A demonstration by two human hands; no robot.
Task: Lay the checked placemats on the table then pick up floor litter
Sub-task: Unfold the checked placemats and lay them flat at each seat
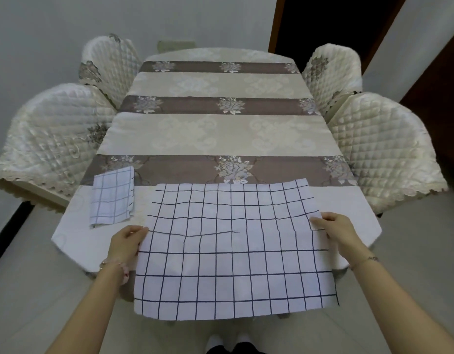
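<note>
A large white placemat with a dark blue check [228,249] is spread open over the near end of the table [221,139]. Its far half lies on the cloth and its near half hangs past the table edge toward me. My left hand [126,245] pinches its left edge and my right hand [340,231] pinches its right edge, where a corner is folded over. A second checked placemat [112,196] lies folded on the table to the left, apart from both hands.
The table wears a cream and brown striped floral cloth. Quilted cream chairs stand on both sides, two on the left [55,139] and two on the right [384,149]. Pale floor tiles [42,290] surround the table. A dark doorway [335,21] is at the back right.
</note>
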